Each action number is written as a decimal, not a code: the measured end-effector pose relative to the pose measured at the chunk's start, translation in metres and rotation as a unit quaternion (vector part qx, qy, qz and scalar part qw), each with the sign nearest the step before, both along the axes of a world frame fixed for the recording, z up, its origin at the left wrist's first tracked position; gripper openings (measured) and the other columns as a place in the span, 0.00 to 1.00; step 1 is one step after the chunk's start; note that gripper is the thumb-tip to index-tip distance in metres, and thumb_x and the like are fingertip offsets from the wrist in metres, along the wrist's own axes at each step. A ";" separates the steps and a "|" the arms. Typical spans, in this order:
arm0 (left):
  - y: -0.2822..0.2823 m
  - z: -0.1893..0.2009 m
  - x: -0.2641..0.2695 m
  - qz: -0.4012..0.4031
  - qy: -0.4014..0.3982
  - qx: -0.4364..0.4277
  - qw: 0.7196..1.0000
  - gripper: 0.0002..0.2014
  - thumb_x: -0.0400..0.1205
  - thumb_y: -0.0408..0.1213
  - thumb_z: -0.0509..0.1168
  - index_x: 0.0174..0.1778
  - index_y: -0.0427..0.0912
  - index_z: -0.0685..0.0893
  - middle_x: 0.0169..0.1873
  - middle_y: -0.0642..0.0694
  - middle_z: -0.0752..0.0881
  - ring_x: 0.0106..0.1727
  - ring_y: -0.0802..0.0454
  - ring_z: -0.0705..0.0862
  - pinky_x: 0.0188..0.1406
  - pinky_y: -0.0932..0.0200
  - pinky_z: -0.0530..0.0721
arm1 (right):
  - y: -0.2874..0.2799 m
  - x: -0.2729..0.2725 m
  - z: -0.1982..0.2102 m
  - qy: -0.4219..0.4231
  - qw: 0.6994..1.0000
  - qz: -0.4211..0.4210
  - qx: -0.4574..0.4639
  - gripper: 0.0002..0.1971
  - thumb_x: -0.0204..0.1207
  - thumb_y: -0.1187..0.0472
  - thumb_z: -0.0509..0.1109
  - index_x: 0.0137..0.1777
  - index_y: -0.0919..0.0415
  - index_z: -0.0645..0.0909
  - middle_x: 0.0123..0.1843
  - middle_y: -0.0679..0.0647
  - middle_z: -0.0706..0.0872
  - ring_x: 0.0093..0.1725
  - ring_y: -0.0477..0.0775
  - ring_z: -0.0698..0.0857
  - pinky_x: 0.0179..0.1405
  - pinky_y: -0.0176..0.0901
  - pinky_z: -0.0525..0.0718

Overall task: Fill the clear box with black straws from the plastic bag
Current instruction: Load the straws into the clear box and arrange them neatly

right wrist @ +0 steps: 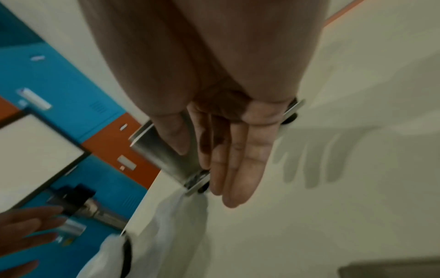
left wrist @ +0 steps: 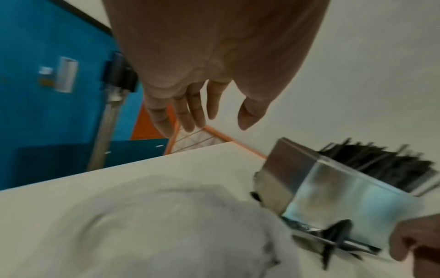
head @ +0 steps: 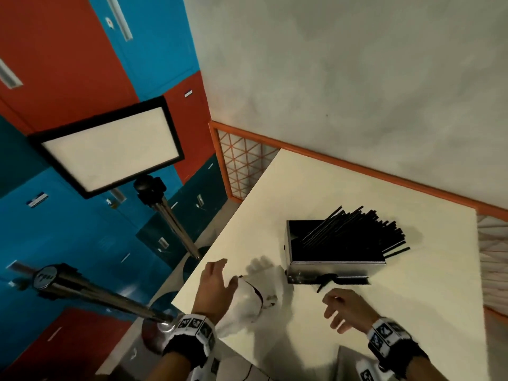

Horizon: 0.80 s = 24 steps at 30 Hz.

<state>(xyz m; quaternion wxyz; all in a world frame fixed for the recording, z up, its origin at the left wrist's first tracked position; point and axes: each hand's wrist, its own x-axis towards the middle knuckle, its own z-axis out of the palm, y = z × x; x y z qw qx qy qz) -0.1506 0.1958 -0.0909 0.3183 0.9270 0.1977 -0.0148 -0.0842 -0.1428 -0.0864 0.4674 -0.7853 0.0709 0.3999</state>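
The clear box [head: 330, 268] stands on the white table and holds a fan of black straws [head: 354, 232] that lean out over its right end. The crumpled white plastic bag [head: 247, 301] lies left of the box, near the table's edge. My left hand [head: 228, 272] hovers at the bag's left side with its fingers [left wrist: 197, 112] straight and nothing in them. My right hand [head: 334, 309] hangs just in front of the box, its fingers [right wrist: 228, 165] relaxed and empty. A small black piece [head: 327, 281] lies at the box's near base.
The table [head: 384, 339] meets an orange-trimmed wall rail [head: 357, 166] at the back. Left of the table stand a light panel [head: 110, 149] on a tripod, another metal stand [head: 96, 292] and blue and red lockers [head: 55, 64].
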 end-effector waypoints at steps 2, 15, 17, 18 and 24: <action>-0.031 0.016 0.024 -0.081 -0.058 -0.015 0.995 0.28 0.84 0.45 0.69 0.80 0.44 0.72 0.71 0.48 0.75 0.71 0.48 0.77 0.73 0.52 0.76 | -0.027 0.009 0.003 -0.033 0.997 -0.069 -0.007 0.07 0.82 0.64 0.65 0.50 0.66 0.83 0.38 0.64 0.90 0.30 0.62 0.86 0.29 0.49 0.85; -0.187 0.030 0.148 -0.264 -0.014 -0.042 0.963 0.55 0.74 0.60 0.75 0.88 0.49 0.47 0.86 0.44 0.55 0.86 0.44 0.59 0.82 0.48 0.66 | -0.109 0.061 0.016 -0.175 0.943 -0.273 -0.078 0.28 0.68 0.49 0.80 0.67 0.52 0.78 0.56 0.49 0.85 0.48 0.57 0.87 0.48 0.59 0.89; -0.194 0.026 0.152 -0.264 -0.015 -0.031 0.964 0.56 0.73 0.62 0.75 0.88 0.47 0.47 0.86 0.42 0.55 0.86 0.44 0.58 0.81 0.47 0.66 | -0.106 0.070 0.023 -0.178 0.939 -0.288 -0.062 0.32 0.67 0.49 0.82 0.69 0.54 0.76 0.60 0.50 0.84 0.48 0.56 0.87 0.37 0.51 0.88; -0.196 0.023 0.153 -0.263 -0.020 -0.025 0.964 0.57 0.73 0.63 0.75 0.88 0.46 0.48 0.86 0.41 0.56 0.86 0.43 0.58 0.81 0.46 0.66 | -0.103 0.074 0.024 -0.183 0.936 -0.294 -0.064 0.33 0.65 0.48 0.82 0.68 0.56 0.77 0.60 0.50 0.84 0.48 0.56 0.87 0.34 0.49 0.87; -0.200 0.013 0.157 -0.248 -0.046 -0.027 0.967 0.56 0.72 0.64 0.75 0.87 0.43 0.52 0.84 0.41 0.59 0.84 0.42 0.61 0.81 0.43 0.69 | -0.076 0.088 0.044 -0.253 0.933 -0.218 -0.133 0.21 0.68 0.51 0.80 0.56 0.58 0.79 0.55 0.55 0.83 0.54 0.59 0.84 0.52 0.47 0.82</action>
